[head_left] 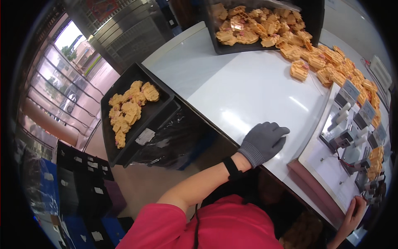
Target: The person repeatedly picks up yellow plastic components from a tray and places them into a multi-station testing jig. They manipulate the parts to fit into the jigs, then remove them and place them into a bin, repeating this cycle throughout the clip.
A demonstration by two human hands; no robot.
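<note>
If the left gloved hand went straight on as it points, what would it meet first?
Probably the left side of the white fixture base, across the tabletop; the left hand might pass above, its height being unclear.

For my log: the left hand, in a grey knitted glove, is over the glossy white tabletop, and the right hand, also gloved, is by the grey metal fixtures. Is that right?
One thing is wrong: the head view shows the right hand bare, not gloved; the rest stands.
</note>
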